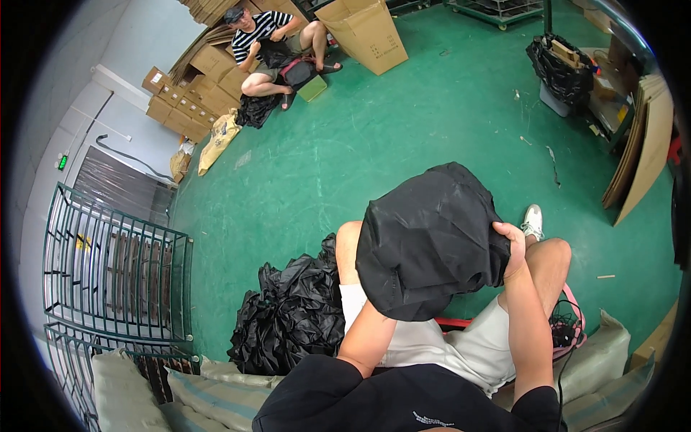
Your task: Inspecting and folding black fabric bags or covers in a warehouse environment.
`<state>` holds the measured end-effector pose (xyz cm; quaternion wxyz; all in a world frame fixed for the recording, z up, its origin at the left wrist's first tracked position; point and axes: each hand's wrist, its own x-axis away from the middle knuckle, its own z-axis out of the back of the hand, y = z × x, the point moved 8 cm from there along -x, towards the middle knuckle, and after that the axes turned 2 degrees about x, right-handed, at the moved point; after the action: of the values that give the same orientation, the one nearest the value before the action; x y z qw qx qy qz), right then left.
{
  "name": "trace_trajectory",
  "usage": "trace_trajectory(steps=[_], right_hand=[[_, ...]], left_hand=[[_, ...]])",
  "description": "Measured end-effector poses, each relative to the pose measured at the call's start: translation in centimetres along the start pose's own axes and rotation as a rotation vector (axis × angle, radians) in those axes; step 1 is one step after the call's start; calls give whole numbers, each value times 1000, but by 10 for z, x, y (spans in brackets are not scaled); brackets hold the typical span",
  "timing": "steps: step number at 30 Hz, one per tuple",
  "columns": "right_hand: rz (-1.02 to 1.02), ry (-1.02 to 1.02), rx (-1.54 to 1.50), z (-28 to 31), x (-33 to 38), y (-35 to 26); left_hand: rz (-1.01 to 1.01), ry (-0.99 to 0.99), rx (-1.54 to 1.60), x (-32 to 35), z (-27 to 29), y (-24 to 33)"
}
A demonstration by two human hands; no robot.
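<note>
A bulky black bag-shaped fabric piece (432,237) is held up in front of my lap, creased and puffed out. My right hand (512,248) grips its right edge, thumb on the outside and the other fingers mostly out of sight. My left forearm (368,338) goes up behind or into the fabric's lower left, so my left hand is hidden. Beside my left leg lies a heap of crumpled black fabric pieces (291,313). Under the held piece, part of a red object (455,324) shows between my legs.
Pale sacks (216,396) lie around my seat, and a pink frame with black cables (568,327) stands at my right. Green metal racks (119,266) are at left. Another person (270,43) sits far off handling black fabric, near cardboard boxes (363,36). Cardboard sheets (640,147) lean at right.
</note>
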<state>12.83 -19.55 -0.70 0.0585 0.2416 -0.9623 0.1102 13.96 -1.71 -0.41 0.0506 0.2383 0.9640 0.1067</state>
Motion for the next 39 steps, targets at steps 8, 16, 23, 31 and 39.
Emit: trace_trajectory(steps=[8, 16, 23, 31, 39], right_hand=[[101, 1, 21, -4, -2, -6], [160, -87, -57, -9, 3, -24], [306, -145, -87, -18, 14, -45], [535, 32, -15, -30, 20, -60], [636, 180, 9, 5, 22, -72]], left_hand=[[59, -12, 54, 33, 8, 4], [125, 23, 131, 7, 10, 8], [194, 64, 203, 4, 9, 24], [253, 98, 295, 25, 40, -30], [46, 146, 78, 17, 3, -25]])
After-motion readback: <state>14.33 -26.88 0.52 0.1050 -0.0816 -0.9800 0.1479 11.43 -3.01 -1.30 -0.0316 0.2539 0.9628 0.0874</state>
